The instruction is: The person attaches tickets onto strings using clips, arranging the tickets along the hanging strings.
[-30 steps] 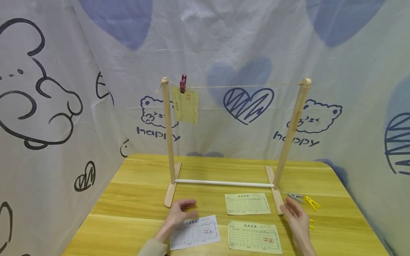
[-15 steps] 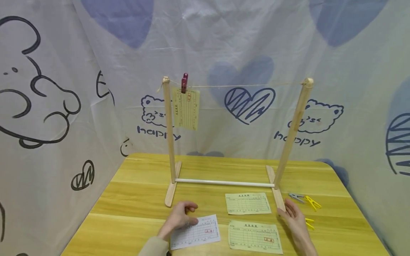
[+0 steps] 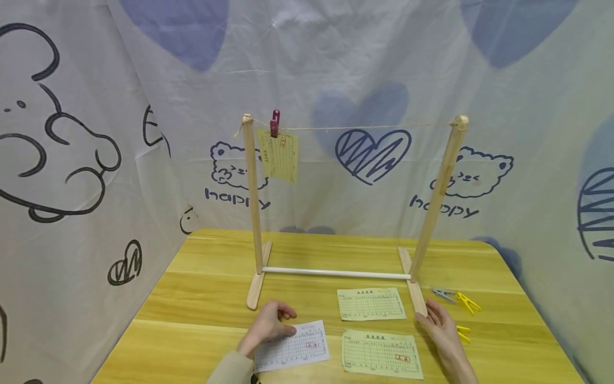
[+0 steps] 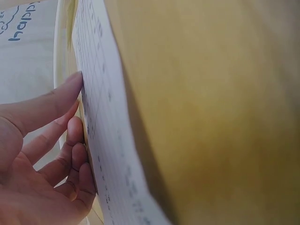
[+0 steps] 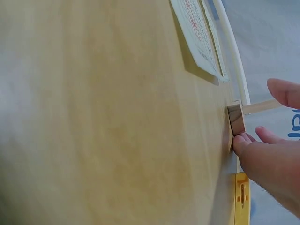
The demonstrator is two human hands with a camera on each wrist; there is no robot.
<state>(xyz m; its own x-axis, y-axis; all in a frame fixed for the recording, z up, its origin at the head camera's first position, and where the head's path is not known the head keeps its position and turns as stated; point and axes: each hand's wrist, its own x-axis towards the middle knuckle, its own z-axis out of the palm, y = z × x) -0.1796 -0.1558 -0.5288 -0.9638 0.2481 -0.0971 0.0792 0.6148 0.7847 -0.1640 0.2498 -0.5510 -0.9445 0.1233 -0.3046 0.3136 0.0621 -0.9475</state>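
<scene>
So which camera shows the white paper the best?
The head view. It looks down on most of the white paper, red stamp included, though the left hand covers part. The left wrist view is close, but the paper is slanted, blurry and cut off. I can't make it out in the right wrist view.

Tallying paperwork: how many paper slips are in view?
4: hanging slip on the string, white slip by the left hand, far greenish slip and near greenish slip on the table. Others could hide underneath.
</scene>
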